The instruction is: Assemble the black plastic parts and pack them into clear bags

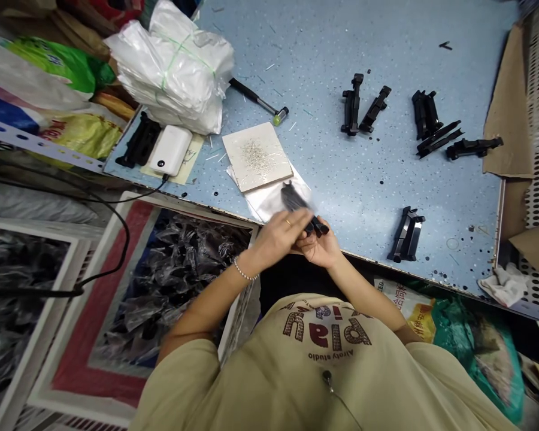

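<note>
At the table's front edge, my left hand [272, 239], with a ring and a beaded bracelet at the wrist, lies over a black plastic part [295, 197] whose far end is blurred. My right hand [321, 245] has its fingers wrapped round the near end of the same part. The part sits above white sheets [263, 203], just in front of a pale square board [257, 157] with small specks on it. How firmly my left fingers grip the part is blurred.
A hammer [260, 103] lies behind the board, beside bundled white bags [179, 66] and a white power bank [171, 149]. More black parts [406, 233] rest on the blue table [314, 36]. A crate [94, 359] of wrapped parts stands below left.
</note>
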The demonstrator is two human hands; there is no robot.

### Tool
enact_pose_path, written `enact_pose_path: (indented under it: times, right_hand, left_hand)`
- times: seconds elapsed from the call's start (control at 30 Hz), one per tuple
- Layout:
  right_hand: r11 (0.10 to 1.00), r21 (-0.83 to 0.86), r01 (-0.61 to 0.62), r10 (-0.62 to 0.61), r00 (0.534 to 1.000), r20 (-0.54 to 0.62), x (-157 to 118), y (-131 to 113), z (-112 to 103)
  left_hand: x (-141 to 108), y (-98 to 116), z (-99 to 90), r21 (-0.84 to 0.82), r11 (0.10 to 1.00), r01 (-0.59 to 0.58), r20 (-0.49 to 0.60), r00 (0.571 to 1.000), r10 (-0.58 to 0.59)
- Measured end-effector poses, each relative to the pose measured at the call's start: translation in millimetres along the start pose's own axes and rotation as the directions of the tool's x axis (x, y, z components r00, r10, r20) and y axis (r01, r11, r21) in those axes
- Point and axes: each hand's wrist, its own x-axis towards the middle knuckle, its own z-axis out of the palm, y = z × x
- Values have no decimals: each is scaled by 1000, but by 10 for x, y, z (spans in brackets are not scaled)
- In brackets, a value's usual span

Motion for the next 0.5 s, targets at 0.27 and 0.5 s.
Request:
enact_pose_path:
  times: [0.27, 0.5]
  right_hand:
    - [316, -893, 320, -538, 836, 109, -383, 119, 149]
    - [-218, -960, 174, -390, 887, 250, -1220, -397, 190]
  left_hand:
    - [-176, 351, 142, -178, 977, -114, 3, 993, 116]
    - [-894, 346, -807, -49, 764, 643, 378, 720, -582]
